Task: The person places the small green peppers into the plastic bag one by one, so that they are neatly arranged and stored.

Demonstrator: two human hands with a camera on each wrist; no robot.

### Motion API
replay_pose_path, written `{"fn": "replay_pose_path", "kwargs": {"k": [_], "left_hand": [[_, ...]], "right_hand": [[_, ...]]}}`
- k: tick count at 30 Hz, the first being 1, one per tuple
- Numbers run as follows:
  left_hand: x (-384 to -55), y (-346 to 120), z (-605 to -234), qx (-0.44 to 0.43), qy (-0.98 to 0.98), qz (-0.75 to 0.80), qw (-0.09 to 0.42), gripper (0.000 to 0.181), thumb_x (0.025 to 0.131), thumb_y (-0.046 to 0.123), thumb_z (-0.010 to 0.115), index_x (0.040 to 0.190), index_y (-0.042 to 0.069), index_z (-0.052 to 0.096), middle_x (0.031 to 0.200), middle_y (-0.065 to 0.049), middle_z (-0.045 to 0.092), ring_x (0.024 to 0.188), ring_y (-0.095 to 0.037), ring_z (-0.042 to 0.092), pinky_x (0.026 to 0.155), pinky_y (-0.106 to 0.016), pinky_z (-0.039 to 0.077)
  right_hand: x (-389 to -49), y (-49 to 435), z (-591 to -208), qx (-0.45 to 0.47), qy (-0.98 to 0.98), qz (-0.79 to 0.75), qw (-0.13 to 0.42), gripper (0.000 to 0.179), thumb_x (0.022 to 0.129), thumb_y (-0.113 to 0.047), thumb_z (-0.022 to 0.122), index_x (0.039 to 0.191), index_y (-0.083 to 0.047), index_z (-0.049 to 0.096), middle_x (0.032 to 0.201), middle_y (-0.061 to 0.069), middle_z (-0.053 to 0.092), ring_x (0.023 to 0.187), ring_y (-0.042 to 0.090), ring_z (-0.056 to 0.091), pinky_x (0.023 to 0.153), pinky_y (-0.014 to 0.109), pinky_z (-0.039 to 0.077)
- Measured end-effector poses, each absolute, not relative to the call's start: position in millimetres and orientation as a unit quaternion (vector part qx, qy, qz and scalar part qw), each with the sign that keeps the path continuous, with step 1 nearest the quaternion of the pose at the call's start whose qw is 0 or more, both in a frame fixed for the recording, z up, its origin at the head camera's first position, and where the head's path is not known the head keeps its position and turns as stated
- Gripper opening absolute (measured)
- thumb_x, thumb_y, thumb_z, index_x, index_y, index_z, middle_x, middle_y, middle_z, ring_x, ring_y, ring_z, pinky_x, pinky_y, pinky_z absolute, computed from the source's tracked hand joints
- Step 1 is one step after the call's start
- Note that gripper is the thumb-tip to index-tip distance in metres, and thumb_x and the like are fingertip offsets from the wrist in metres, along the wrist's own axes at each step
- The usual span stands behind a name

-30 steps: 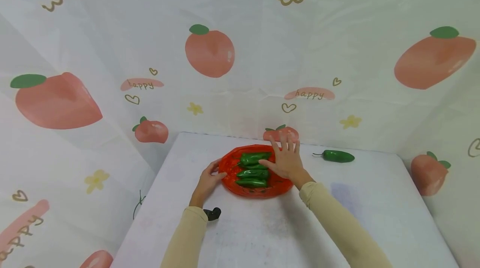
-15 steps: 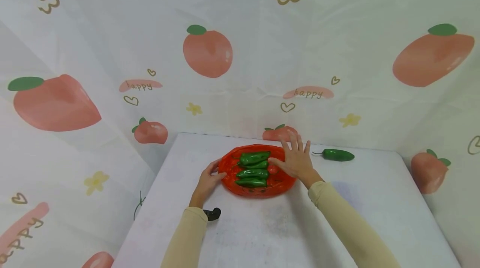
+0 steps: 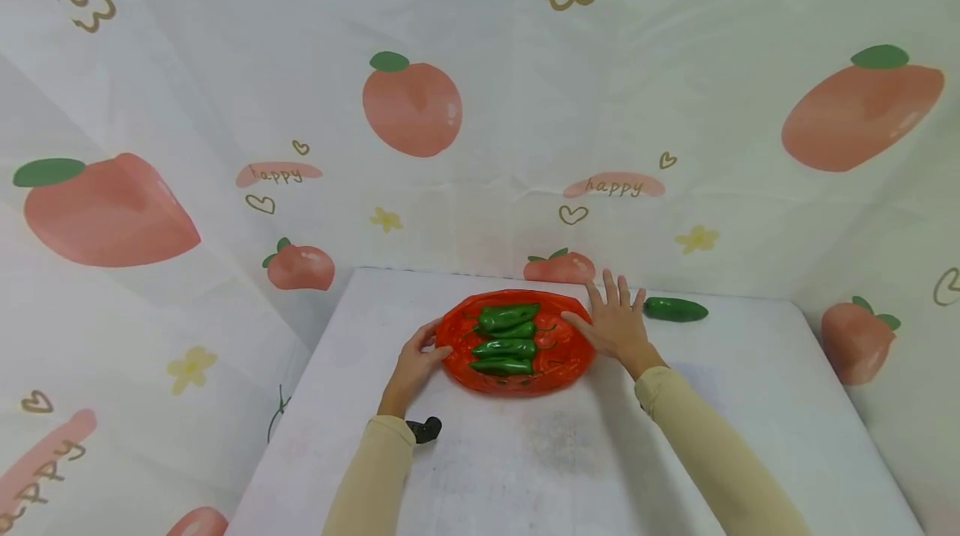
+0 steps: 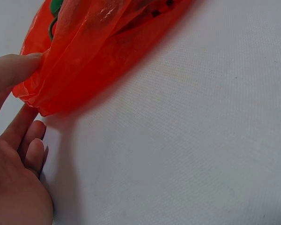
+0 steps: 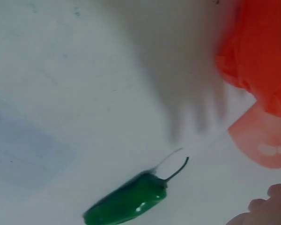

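Observation:
A red plastic bag (image 3: 570, 353) lies spread in an oval on the white table, with several green peppers (image 3: 504, 348) side by side in its opening. My left hand (image 3: 411, 365) pinches the bag's left edge; the left wrist view shows the thumb above the film and fingers beneath. Over the bag's right end is my right hand (image 3: 618, 326), fingers straight and spread, holding nothing. A lone green pepper (image 3: 677, 309) lies just beyond its fingertips on the right. In the right wrist view that pepper shows its thin stem, and only part of the hand (image 5: 267, 211) appears.
A small black curved object (image 3: 426, 429) sits near the left wrist, partly hidden by the sleeve. A printed white cloth (image 3: 480, 211) rises behind the table and along both sides. A thin dark green strand (image 3: 280, 411) shows at the table's left edge.
My right hand has moved right, from over the peppers to the bag's right end, uncovering pepper stems and red film. My left hand keeps its place on the bag's left edge.

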State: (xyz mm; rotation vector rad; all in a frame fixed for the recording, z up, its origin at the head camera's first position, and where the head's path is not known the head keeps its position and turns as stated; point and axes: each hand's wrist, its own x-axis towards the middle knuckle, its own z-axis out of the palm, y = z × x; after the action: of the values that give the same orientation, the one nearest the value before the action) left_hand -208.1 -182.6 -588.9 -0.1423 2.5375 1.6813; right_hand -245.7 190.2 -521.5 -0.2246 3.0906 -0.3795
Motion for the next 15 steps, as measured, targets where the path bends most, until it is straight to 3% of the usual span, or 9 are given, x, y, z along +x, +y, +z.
{"fn": "replay_pose_path", "kwargs": {"k": [6, 15], "left_hand": [[-208.2, -183.0, -588.7, -0.048, 0.832, 0.551, 0.046, 0.056, 0.095, 0.02, 0.07, 0.148, 0.025, 0.053, 0.143, -0.006, 0.06, 0.126, -0.025, 0.054, 0.103, -0.041, 0.047], [-208.6, -183.1, -589.1, -0.051, 0.826, 0.559, 0.051, 0.056, 0.095, 0.021, 0.07, 0.148, 0.026, 0.053, 0.146, -0.005, 0.058, 0.13, -0.027, 0.052, 0.11, -0.05, 0.045]], "right_hand": [[-242.2, 205.0, -530.0, -0.06, 0.99, -0.128, 0.0, 0.091, 0.097, -0.071, 0.042, 0.162, -0.011, 0.023, 0.168, 0.028, 0.013, 0.153, 0.056, 0.011, 0.116, 0.081, 0.002], [-238.9, 222.9, -536.7, -0.042, 0.99, -0.136, 0.012, 0.089, 0.1, -0.067, 0.038, 0.162, -0.007, 0.022, 0.167, 0.031, 0.011, 0.152, 0.057, 0.008, 0.115, 0.082, 0.0]]}}
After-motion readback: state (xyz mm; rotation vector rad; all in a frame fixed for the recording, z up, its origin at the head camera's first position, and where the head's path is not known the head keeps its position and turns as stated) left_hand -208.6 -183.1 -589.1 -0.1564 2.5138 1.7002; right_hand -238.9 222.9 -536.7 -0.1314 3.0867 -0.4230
